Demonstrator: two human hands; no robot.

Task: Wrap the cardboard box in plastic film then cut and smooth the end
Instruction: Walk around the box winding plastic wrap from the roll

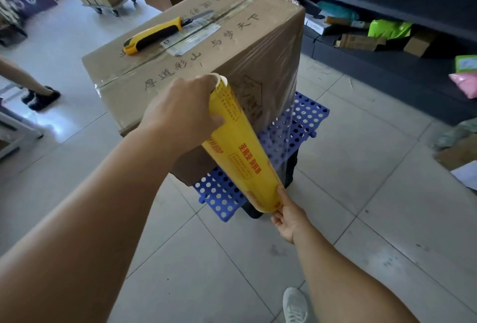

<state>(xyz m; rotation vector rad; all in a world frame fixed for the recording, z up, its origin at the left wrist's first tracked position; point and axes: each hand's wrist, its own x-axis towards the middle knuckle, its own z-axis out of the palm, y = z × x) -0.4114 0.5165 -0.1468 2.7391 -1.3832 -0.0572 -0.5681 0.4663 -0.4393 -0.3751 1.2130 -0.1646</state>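
One cardboard box (196,64) sits on one blue perforated pallet (291,129), one yellow knife (154,34) on top. Left hand (180,113) and right hand (286,215) each grasp one film roll (240,152); film seemingly clings to the box's side.

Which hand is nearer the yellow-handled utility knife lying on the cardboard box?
Left. The left hand grips the film roll's top end just below the yellow-handled utility knife; the right hand holds its bottom end, far lower.
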